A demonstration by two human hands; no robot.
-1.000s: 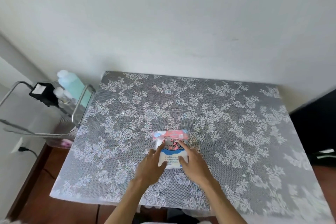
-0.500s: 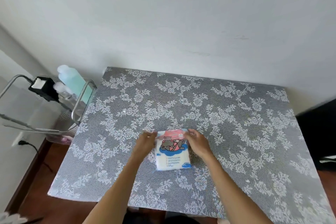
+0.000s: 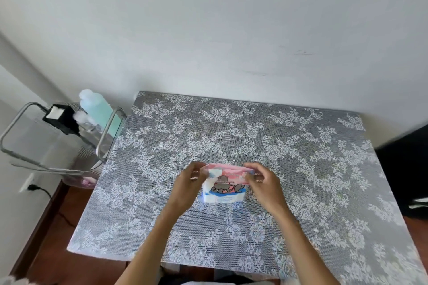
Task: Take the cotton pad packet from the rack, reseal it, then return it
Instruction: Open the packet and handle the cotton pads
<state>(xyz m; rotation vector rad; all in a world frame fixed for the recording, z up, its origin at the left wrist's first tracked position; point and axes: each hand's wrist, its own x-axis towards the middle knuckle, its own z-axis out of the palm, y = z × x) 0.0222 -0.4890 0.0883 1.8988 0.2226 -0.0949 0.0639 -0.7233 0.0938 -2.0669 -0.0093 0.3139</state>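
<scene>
The cotton pad packet (image 3: pixel 224 186) is white with a pink top band and a grey cartoon animal on blue. It is tilted up from the lace-covered table (image 3: pixel 301 157), near the table's middle. My left hand (image 3: pixel 189 184) pinches the packet's top left corner. My right hand (image 3: pixel 264 183) pinches its top right corner. The metal rack (image 3: pixel 105 133) stands off the table's left edge.
On the rack sit a pale green bottle (image 3: pixel 98 109), a black box (image 3: pixel 62 118) and small clear bottles. A wall socket with a black cord (image 3: pixel 34 188) is low on the left. A dark piece of furniture (image 3: pixel 405 169) flanks the table's right side.
My hands went from pressing on the flat packet to gripping its top corners, and the top end has lifted off the table. The camera tilted up slightly.
</scene>
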